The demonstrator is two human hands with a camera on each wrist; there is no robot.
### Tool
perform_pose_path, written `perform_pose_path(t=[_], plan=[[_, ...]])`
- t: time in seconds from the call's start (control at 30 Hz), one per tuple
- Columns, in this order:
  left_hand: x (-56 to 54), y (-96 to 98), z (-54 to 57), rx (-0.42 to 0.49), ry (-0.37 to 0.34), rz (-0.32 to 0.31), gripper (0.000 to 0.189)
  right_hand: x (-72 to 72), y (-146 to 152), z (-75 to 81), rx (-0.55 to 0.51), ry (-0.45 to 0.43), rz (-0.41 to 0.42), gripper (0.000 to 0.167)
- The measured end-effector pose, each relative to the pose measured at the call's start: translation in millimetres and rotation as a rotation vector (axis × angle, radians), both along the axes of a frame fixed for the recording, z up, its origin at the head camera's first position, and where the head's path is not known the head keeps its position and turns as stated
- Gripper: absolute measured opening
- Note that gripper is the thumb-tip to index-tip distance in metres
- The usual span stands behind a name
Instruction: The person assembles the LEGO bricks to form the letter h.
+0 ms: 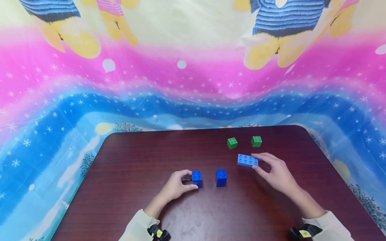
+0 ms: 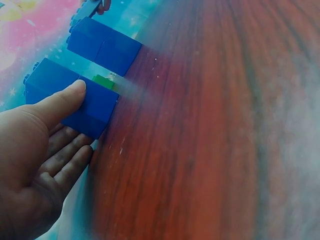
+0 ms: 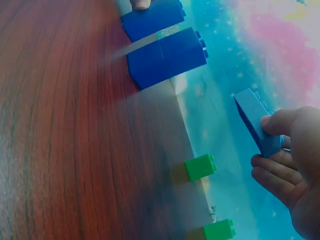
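My left hand (image 1: 177, 185) pinches a dark blue stack of two toy bricks (image 1: 197, 179), thumb on the near side and fingers behind. The stack stands upright on the table. A matching dark blue stack (image 1: 221, 177) stands just to its right, a small gap between them. Between thumb and fingertips, my right hand (image 1: 278, 172) holds a light blue eight-stud brick (image 1: 247, 160) by its right end. In the right wrist view that light blue brick (image 3: 257, 122) is raised above the table, its hollow underside partly showing.
Two small green bricks, a left one (image 1: 232, 143) and a right one (image 1: 256, 141), sit near the far edge of the dark wooden table (image 1: 144, 154). Behind the table hangs a colourful printed cloth (image 1: 181, 83). Bands with small devices circle both wrists.
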State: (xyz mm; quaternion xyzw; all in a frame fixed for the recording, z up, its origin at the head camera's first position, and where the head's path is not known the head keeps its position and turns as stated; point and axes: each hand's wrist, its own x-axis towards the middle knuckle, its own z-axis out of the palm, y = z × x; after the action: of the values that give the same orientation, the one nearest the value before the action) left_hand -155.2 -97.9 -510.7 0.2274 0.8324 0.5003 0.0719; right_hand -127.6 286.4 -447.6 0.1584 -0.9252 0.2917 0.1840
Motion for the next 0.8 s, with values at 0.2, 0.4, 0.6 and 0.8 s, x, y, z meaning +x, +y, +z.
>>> perform_pose_path(t=[0.2,0.4,0.6,0.8], plan=[[-0.1,0.2,-1.6,0.002,0.008,0.005,0.037,1.9,-6.8,3.2,0.000,0.030,0.017,0.051],[-0.1,0.5,-1.4,-0.010,0.017,0.007,0.037,3.8,-16.6,9.6,-0.014,0.032,0.040,0.051],[0.4,0.9,-0.7,-0.006,0.000,0.009,0.036,3.5,-25.0,11.0,-0.033,0.030,0.066,0.052],[0.5,0.2,-1.9,-0.007,0.008,0.008,0.035,3.5,-34.5,11.9,-0.054,0.017,0.092,0.051]])
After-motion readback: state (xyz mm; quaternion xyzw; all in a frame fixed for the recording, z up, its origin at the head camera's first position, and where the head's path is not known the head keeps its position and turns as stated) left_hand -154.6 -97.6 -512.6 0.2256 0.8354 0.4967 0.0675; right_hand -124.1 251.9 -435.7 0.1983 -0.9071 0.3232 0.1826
